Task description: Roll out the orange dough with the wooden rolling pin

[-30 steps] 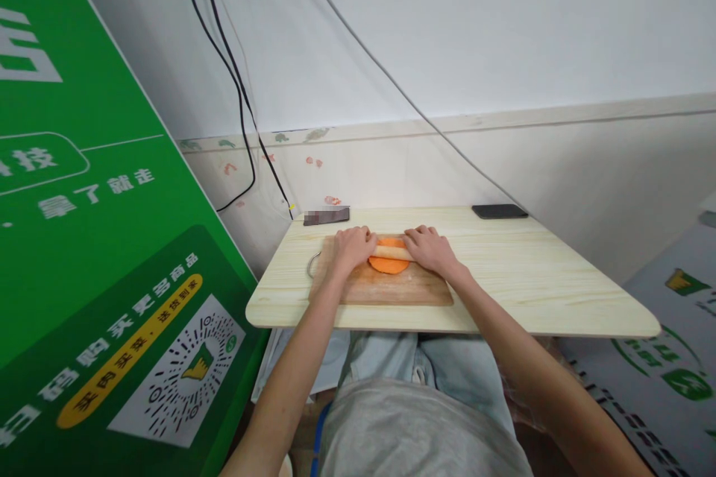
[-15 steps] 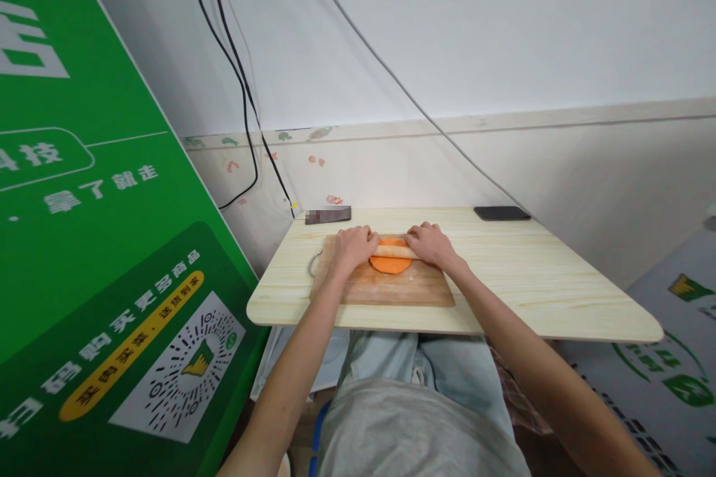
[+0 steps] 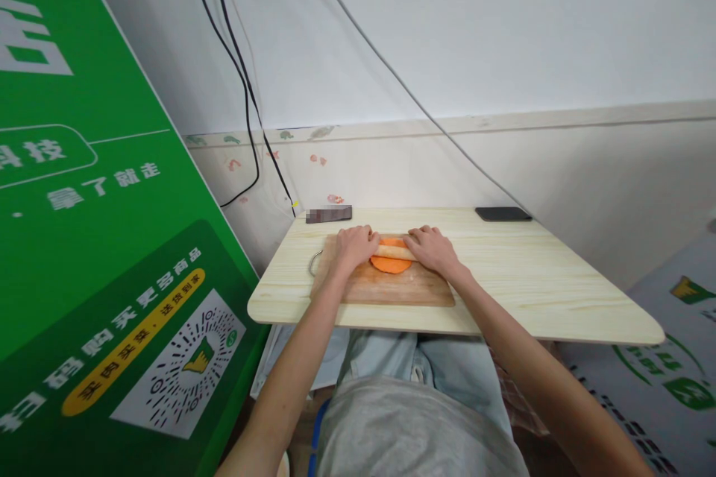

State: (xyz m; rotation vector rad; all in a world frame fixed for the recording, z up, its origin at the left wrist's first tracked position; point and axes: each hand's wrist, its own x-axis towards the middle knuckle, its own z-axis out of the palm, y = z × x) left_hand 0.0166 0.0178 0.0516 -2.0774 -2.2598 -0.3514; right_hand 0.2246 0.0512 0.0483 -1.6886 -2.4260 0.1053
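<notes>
A wooden rolling pin (image 3: pixel 395 253) lies across a flat, round piece of orange dough (image 3: pixel 390 265). My left hand (image 3: pixel 356 245) is closed over the pin's left end, and my right hand (image 3: pixel 432 247) is closed over its right end. Under the dough is a wooden cutting board (image 3: pixel 391 294) with a metal ring handle (image 3: pixel 314 262) at its left side. The ends of the pin are hidden by my hands. Dough shows both in front of the pin and behind it.
The board rests on a pale wood-grain table (image 3: pixel 531 283). At the back edge lie a dark phone (image 3: pixel 503 214) on the right and a dark flat object (image 3: pixel 329 214), partly blurred, on the left. Cables (image 3: pixel 246 82) hang along the wall. A green sign (image 3: pixel 112 238) stands left.
Hardly anything differs. The view has shifted very slightly, and both hands stay on the rolling pin over the dough.
</notes>
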